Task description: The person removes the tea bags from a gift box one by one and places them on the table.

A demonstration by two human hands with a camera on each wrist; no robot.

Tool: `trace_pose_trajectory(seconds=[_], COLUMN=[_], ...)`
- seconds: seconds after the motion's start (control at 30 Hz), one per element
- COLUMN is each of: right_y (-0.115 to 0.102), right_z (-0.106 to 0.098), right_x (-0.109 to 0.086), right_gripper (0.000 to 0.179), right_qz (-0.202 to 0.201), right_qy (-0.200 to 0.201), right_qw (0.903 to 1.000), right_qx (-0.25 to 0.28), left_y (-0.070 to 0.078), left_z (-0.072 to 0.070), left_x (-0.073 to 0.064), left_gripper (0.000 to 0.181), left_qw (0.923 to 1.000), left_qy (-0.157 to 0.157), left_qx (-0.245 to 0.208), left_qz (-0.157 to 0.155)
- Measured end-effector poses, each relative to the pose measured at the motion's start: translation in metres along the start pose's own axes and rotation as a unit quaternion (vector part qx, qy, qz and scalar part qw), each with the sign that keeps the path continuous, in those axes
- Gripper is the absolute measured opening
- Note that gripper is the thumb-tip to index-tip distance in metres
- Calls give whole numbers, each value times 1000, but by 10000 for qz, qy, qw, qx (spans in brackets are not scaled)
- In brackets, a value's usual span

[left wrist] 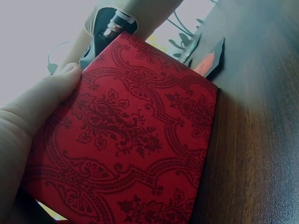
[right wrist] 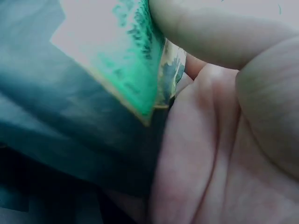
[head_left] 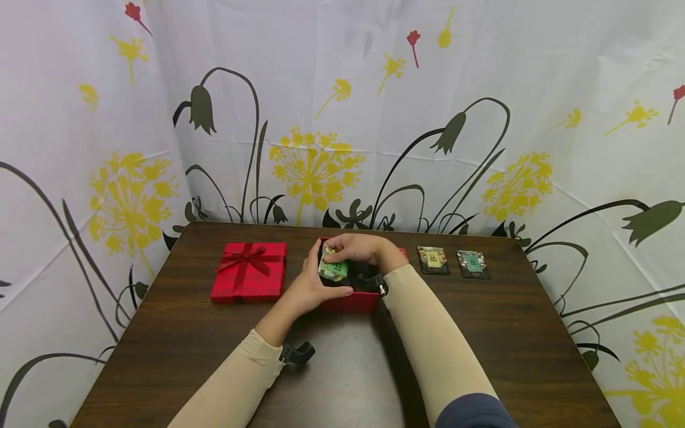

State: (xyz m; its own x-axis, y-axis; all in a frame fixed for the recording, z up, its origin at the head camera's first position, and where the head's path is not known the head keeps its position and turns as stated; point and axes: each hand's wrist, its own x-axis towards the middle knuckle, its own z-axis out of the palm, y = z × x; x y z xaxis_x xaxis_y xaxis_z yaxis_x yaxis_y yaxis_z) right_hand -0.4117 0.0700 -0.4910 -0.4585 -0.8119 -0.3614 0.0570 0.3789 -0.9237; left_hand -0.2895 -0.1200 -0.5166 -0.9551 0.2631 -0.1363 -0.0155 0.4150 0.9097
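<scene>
A red patterned gift box without its lid stands near the far middle of the table, its floral side wall filling much of the left wrist view. My left hand grips the box at its left side, thumb along the near rim. Over the box opening, my right hand pinches a dark sachet with a green label between thumb and fingers. Close up, the sachet shows blurred print. The right hand and wrist hide much of the box's inside.
To the left lies a red box lid with a ribbon bow. Right of the box, a sachet with a yellow label and one with a teal label lie on the brown wooden table. A flower-printed curtain hangs behind.
</scene>
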Motion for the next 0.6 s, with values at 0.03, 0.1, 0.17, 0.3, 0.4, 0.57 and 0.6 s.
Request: trace_pose_trajectory(seconds=[0.03, 0.1, 0.17, 0.3, 0.4, 0.57, 0.6], right_y=[-1, 0, -1, -4, -6, -5, -5], right_z=[0, 1, 1, 1, 0, 0, 0], right_x=[0, -1, -3, -8, -12, -18, -20], right_gripper=[7, 8, 8, 12, 24, 26, 23], right_qz=[-1, -55, -178, -499, -681, -1086, -1189], right_qy=[32, 135, 293, 583, 661, 1118, 1297], right_qw=[10000, 9999, 9994, 9971, 9951, 9846, 9808], right_qx=[-25, -27, -75, -6, 280, 787, 841], left_y=[0, -1, -2, -1, -1, -1, -1], left_z=[0, 1, 1, 1, 0, 0, -1], left_x=[0, 1, 1, 2, 2, 0, 0], left_gripper=[145, 145, 145, 146, 146, 146, 145], left_qw=[10000, 10000, 10000, 9999, 10000, 9999, 9999], left_qy=[14, 23, 15, -5, 19, 22, 23], left_qx=[2, -10, -48, -113, -89, -118, -140], left_qz=[9, 11, 29, 47, 31, 0, 1])
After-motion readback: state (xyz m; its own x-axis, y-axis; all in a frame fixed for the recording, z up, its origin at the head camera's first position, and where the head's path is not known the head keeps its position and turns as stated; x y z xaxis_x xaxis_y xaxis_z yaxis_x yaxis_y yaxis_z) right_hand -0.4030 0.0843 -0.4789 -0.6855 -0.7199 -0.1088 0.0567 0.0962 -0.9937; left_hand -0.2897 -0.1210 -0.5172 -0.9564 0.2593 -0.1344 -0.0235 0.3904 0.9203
